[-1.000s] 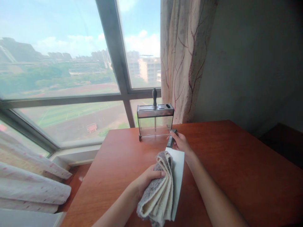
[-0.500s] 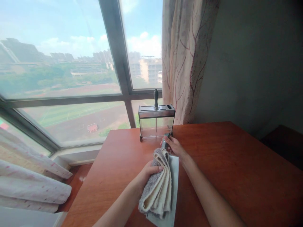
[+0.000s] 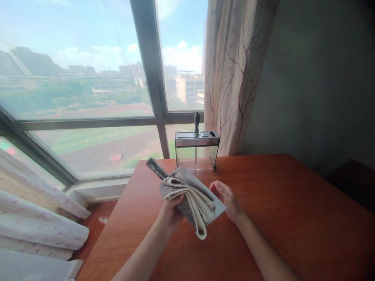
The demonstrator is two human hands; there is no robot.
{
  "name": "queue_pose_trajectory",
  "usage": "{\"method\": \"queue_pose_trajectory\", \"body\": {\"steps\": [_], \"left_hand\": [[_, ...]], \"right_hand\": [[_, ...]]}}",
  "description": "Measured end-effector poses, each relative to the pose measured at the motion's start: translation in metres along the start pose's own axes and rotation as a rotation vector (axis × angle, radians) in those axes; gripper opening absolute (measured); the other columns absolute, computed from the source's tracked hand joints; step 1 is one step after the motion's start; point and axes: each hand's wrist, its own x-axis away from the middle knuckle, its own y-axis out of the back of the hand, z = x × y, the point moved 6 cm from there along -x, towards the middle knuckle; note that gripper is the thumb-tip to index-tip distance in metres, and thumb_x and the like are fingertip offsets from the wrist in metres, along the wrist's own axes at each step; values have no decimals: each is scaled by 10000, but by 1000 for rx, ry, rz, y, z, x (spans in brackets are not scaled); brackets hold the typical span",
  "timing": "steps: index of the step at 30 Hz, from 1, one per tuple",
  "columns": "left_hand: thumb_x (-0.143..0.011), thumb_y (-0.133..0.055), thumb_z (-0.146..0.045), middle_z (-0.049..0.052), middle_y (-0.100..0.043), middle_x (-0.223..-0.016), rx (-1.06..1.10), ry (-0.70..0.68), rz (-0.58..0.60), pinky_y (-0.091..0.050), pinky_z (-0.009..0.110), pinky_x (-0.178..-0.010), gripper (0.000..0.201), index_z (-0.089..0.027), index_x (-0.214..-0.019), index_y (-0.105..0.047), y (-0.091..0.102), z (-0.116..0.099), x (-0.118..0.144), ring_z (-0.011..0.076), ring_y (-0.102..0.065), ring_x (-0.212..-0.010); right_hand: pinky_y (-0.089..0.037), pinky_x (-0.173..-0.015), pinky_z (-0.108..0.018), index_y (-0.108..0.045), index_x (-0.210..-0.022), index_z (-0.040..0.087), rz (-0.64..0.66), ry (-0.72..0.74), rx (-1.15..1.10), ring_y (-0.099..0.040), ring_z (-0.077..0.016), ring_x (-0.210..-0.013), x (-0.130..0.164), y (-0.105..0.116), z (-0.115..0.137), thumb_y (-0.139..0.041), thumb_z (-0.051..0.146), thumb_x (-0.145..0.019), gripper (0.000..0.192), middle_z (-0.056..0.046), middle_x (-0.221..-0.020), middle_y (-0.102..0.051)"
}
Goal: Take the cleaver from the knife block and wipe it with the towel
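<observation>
The left hand [image 3: 172, 210] grips a folded grey-and-cream cloth [image 3: 191, 198], with the thumb pressed on its folds, just left of the middle of the frame. The cloth lies against a broad-bladed knife [image 3: 205, 189], whose dark handle [image 3: 156, 168] sticks out toward the upper left while a bare corner of the blade points to the lower right. The right hand [image 3: 227, 199], just beside that corner, is loosely curled with nothing seen in its grasp; whether its fingertips touch the blade's edge I cannot tell.

The step in hand looks like handling the blade through the cloth, perhaps wiping it. In my judgement, the next move calls for a firm left hold and for right fingers kept off the edge.

Behind, on the table [image 3: 272, 199], a clear-sided knife holder [image 3: 197, 139] stands upright near the window, with one dark handle rising from its top.

No brand, label or writing is readable; pale patches on the knife's handle are too unclear to make out.
</observation>
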Motion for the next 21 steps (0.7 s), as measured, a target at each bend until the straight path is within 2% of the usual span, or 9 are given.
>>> {"method": "queue_pose_trajectory", "body": {"steps": [3,6,9,12,16,21], "left_hand": [[-602,-749,-117,9,-725,-782,69,-72,-32,-545,298,-721,198,-171,-778,-676,2,-9,-5,189,-673,-732],[-623,-747,-121,8,-727,-810,110,-127,-35,-544,289,-748,223,-168,-830,-680,2,-19,-8,177,-669,-732],[-642,-743,-122,14,-729,-832,132,-172,-31,-543,290,-774,233,-164,-864,-682,2,-27,-10,171,-667,-737],[-654,-738,-116,12,-729,-851,130,-181,-40,-540,294,-796,261,-172,-903,-683,3,-31,-12,169,-668,-752],[-647,-754,-118,8,-726,-879,85,-200,-22,-534,288,-799,291,-182,-920,-674,1,-30,-12,171,-667,-791],[-662,-768,-196,19,-721,-910,-7,-178,14,-528,299,-795,228,-171,-865,-666,-2,-17,-10,202,-663,-874]], "right_hand": [[-354,-551,-248,-591,-713,187,-40,68,-20,-458,-127,-586,4,5,2,-451,534,-881,410,0,-646,-522],[-330,-514,-255,-569,-668,190,64,103,49,-427,-129,-541,7,-3,5,-412,581,-876,469,4,-595,-484],[-318,-506,-256,-544,-621,189,135,123,182,-416,-124,-525,10,-12,7,-474,600,-838,470,9,-568,-471],[-295,-494,-249,-543,-611,186,116,110,304,-400,-114,-503,11,-16,4,-554,546,-815,413,23,-534,-461],[-290,-482,-248,-583,-610,177,92,102,368,-412,-115,-497,9,-16,-1,-552,508,-829,398,19,-526,-472],[-317,-456,-247,-605,-614,183,73,53,293,-436,-122,-456,8,-13,-4,-583,520,-799,385,14,-502,-514]]}}
